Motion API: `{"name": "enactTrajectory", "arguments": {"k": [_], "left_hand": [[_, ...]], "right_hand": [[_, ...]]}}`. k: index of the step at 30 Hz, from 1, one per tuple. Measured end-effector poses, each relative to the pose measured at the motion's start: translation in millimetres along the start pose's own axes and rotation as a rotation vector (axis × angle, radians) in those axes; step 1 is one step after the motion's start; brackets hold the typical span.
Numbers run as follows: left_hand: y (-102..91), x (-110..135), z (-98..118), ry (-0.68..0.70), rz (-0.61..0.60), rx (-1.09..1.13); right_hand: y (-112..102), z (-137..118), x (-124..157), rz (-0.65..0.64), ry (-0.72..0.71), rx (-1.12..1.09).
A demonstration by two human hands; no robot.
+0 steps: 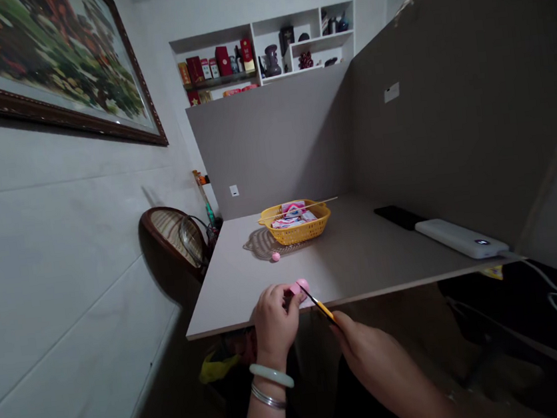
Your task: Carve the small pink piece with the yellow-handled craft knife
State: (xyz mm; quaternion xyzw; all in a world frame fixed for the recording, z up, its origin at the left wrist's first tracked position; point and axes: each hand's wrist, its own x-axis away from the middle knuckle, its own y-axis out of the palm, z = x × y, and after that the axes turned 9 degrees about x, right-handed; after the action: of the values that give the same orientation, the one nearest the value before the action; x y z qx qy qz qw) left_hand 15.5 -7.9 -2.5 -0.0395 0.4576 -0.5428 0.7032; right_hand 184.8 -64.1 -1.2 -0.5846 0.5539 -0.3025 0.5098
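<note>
My left hand [277, 320] is closed at the front edge of the table, thumb and fingers pinching a soft-looking pink lump [302, 285]. Bracelets circle that wrist. From the lower right, my right hand [375, 352] grips a thin tool [325, 310] with a yellow and black handle; its kind is unclear. The tool's dark tip meets the pink lump, and I cannot tell whether it goes in. Just beyond my hands, a small pink ball [276, 257] rests on the table. Behind it stands a yellow basket [301, 234] holding pink-and-white packets [294, 209].
A thin stick [325, 201] lies across the basket. On the table's right side are a flat black object [396, 217] and a white power bank [463, 237] with a cable. Grey partitions [275, 142] border the back and right. A brown wicker chair [174, 238] stands left.
</note>
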Motion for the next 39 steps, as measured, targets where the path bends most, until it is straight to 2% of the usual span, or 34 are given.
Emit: {"name": "enactTrajectory", "arguments": {"k": [5, 12, 20, 25, 30, 39], "left_hand": [[-1.6, 1, 0, 0.049, 0.025, -0.013], [-3.4, 3, 3, 0.111, 0.041, -0.037], [-4.9, 3, 2, 0.109, -0.011, -0.005], [-1.4, 3, -3, 0.076, -0.007, -0.045], [-1.8, 0, 0, 0.107, -0.010, -0.090], [-4.4, 0, 1, 0.123, -0.026, -0.064]], "right_hand": [[-6, -7, -12, -0.006, -0.012, 0.087], [5, 7, 15, 0.025, 0.015, 0.029], [11, 19, 23, -0.041, 0.043, -0.067], [12, 25, 31, -0.031, 0.057, -0.062], [5, 20, 22, 0.010, 0.036, -0.017], [-1, 5, 9, -0.048, 0.047, -0.018]]}}
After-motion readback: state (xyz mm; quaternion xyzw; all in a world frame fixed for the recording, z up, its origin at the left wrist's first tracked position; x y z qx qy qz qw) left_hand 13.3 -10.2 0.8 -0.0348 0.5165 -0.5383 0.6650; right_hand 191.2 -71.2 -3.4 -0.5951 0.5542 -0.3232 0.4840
